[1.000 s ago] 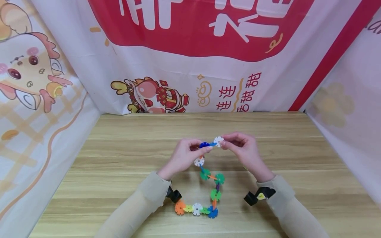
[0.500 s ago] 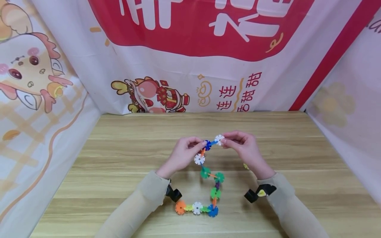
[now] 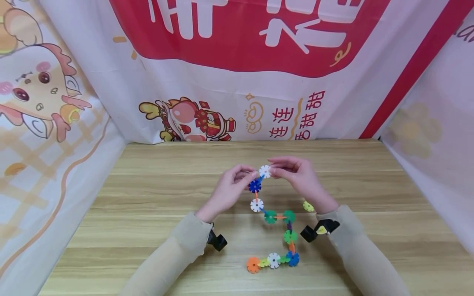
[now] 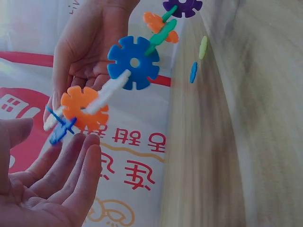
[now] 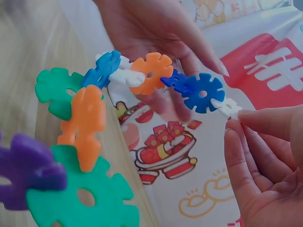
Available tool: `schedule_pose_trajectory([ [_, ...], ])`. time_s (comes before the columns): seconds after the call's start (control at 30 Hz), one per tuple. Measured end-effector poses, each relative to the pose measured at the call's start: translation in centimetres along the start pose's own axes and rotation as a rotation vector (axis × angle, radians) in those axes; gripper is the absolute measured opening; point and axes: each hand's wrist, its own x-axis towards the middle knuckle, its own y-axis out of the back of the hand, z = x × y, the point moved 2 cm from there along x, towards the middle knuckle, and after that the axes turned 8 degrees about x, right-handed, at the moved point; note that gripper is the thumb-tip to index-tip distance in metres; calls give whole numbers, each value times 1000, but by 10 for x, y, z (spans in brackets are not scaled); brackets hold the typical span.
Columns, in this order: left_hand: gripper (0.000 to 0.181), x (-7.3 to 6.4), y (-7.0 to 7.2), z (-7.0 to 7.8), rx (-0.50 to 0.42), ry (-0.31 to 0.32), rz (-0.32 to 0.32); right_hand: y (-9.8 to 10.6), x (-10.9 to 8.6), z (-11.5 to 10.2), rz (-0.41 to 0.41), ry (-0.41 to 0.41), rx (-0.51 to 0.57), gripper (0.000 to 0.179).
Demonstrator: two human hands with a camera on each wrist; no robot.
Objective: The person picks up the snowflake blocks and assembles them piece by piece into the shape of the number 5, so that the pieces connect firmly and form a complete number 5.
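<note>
A zigzag chain of slotted snowflake discs hangs from my right hand (image 3: 298, 174), which pinches the white disc (image 3: 264, 171) at its top end. Below it are a blue disc linking piece (image 5: 203, 93), a dark blue disc (image 3: 254, 186) and another white disc (image 3: 256, 205). My left hand (image 3: 231, 187) is beside the dark blue disc; in the left wrist view its fingers (image 4: 85, 179) are extended, thumb apart, gripping nothing. Green discs (image 3: 270, 217) follow lower down. An orange disc (image 3: 253, 265) ends the chain near the front.
A loose yellow disc (image 3: 308, 206) lies on the wooden table (image 3: 166, 164) by the right forearm. The left wrist view also shows a small loose blue disc (image 4: 193, 72). Printed cloth (image 3: 237, 102) hangs behind and at both sides.
The left fingers have let go of the dark blue disc. My right hand has moved slightly left and farther away, and the chain's lower part has swung to the right.
</note>
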Motion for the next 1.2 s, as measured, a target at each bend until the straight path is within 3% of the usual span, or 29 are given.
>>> schedule_pose_trajectory([
  [0.17,17,4,1,2,39,-15,49,-8,3,-2,-23,26,28,31],
  [0.3,12,4,3,-2,40,-11,67,4,1,2,0,30,6,33],
  [0.43,15,3,6,-5,27,-15,68,36,-2,14,30,-5,-242,33],
  [0.57,18,2,9,-8,35,5,79,71,-4,32,-4,-94,-536,34],
  [0.7,21,2,9,-11,69,21,83,92,-13,45,-71,-231,-666,44],
  [0.83,21,3,10,-11,91,25,83,99,-20,51,-99,-334,-692,42],
  [0.97,20,3,10,-11,76,25,86,102,-22,56,-99,-375,-687,33],
  [1.1,20,2,10,-12,55,16,88,99,-21,59,-97,-348,-648,25],
  [1.2,19,2,10,-12,53,12,90,88,-19,55,-76,-258,-567,20],
])
